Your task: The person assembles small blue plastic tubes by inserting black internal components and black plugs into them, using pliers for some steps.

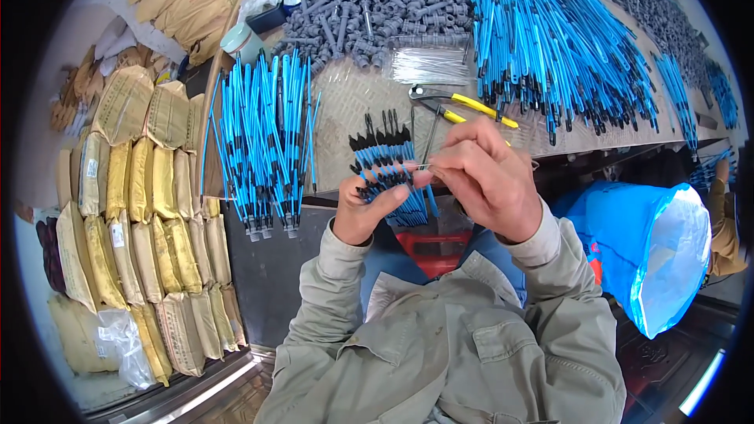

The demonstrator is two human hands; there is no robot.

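Note:
My left hand (361, 213) is closed around a bundle of thin blue tubes with black ends (386, 159), held upright in front of my chest at the table's near edge. My right hand (496, 182) meets it from the right, thumb and fingers pinched on a thin metal wire (422, 166) that reaches toward the bundle. How the wire's far end sits against the tubes is too small to tell. Just beyond my right hand lie pliers with yellow handles (485, 104), jaws pointing left. Behind them rests a pile of straight silvery wires (428, 67).
Blue tubes are heaped at right (550, 51) and left (263, 129), some overhanging the table edge. Grey plastic fittings (353, 8) cover the back near a lidded jar (242, 42). A blue-and-white bag (620, 239) stands at right; stacked packages (141, 212) at left. Another person (724, 224) is far right.

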